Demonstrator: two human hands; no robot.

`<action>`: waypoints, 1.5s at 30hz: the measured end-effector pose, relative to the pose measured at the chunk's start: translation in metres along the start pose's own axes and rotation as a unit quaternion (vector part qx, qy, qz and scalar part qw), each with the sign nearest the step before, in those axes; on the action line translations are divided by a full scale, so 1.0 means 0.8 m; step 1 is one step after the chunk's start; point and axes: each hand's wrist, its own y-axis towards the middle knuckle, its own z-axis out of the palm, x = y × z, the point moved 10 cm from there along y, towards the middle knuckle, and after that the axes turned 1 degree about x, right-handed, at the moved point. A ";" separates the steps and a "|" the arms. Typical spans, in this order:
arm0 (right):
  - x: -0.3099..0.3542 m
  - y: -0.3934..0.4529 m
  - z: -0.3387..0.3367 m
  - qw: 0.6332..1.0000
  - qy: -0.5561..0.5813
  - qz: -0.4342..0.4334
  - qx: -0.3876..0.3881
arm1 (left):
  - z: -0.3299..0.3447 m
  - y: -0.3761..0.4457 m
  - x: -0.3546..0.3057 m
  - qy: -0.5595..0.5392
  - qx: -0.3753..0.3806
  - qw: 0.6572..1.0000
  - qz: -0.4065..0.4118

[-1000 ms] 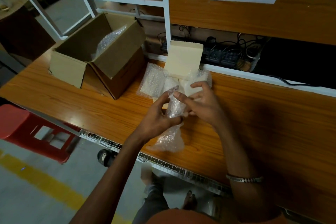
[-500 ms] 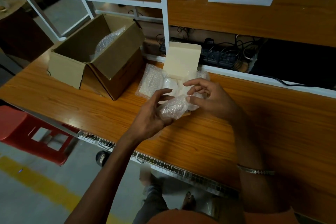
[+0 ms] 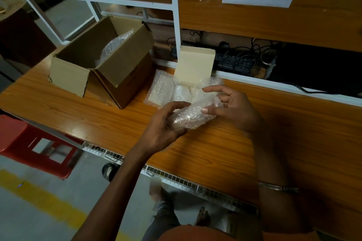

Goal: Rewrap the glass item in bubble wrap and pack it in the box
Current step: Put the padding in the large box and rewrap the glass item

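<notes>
Both hands hold one bubble-wrapped bundle (image 3: pixel 193 114) just above the wooden table (image 3: pixel 225 148). The left hand (image 3: pixel 163 130) cups the bundle's near-left end from below, its fingers curled up and around the wrap so that the fingertips press into the top of the plastic. The right hand (image 3: pixel 233 108) takes the far-right end: the thumb lies flat on the wrap's upper face, the index finger stretches out above the bundle toward the left, and the remaining fingers bend loosely behind it. Whether that index finger touches the plastic cannot be told. The glass item itself is hidden inside the cloudy wrap, so its shape cannot be read.

A metal bracelet (image 3: pixel 278 188) circles the right wrist. Just beyond the hands, more bubble wrap (image 3: pixel 166 88) lies on the table with pale wrapped pieces in it, and a cream-coloured card box (image 3: pixel 195 66) stands tilted on its far edge against the white shelf frame (image 3: pixel 174 15). Farther left sits an open cardboard box (image 3: pixel 109 60), flaps spread, with a wad of bubble wrap showing inside. Behind the frame, a power strip (image 3: pixel 233 61) and tangled cables lie in a dark recess. A red plastic stool (image 3: pixel 33 143) stands on the floor to the left below the table edge.
</notes>
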 end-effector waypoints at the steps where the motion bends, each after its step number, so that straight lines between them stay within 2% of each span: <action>1: 0.003 -0.001 -0.008 1.000 -0.003 -0.010 0.001 | 0.003 -0.002 0.003 -0.030 0.008 0.999 -0.013; 5: -0.006 -0.005 -0.027 1.000 0.007 -0.011 0.011 | 0.010 -0.006 0.009 -0.117 0.002 0.992 -0.041; 10: -0.033 -0.007 -0.010 0.994 -0.091 0.033 0.060 | 0.006 -0.007 0.011 -0.116 -0.007 0.992 -0.040; 12: -0.023 -0.008 -0.008 0.992 -0.122 0.007 0.038 | 0.006 -0.008 0.010 -0.118 -0.006 0.992 -0.037; 15: 0.008 -0.008 -0.016 0.992 -0.103 -0.066 -0.018 | 0.010 -0.007 0.008 -0.091 0.008 0.995 -0.034; 18: 0.030 -0.013 -0.005 0.991 -0.075 -0.114 0.001 | 0.019 -0.004 0.002 -0.023 0.036 0.999 -0.019; 20: 0.028 -0.015 0.005 0.993 -0.074 -0.092 0.021 | 0.023 -0.004 -0.004 -0.022 0.041 0.999 -0.014; 25: -0.006 -0.026 0.027 0.993 -0.065 0.005 0.095 | 0.014 -0.004 -0.012 -0.099 0.029 0.995 -0.006; 33: -0.023 -0.034 0.034 0.990 -0.040 0.036 0.128 | 0.009 -0.004 -0.022 -0.109 0.037 0.993 0.018; 37: -0.025 -0.033 0.031 0.995 -0.013 0.024 0.101 | 0.012 -0.005 -0.032 -0.120 0.045 0.992 0.013; 40: -0.018 -0.031 0.023 0.997 0.044 -0.002 0.061 | 0.015 -0.004 -0.023 -0.141 0.042 0.989 -0.029; 45: -0.006 -0.032 0.010 0.998 0.034 -0.057 -0.009 | 0.023 -0.012 -0.011 -0.166 0.052 0.980 -0.093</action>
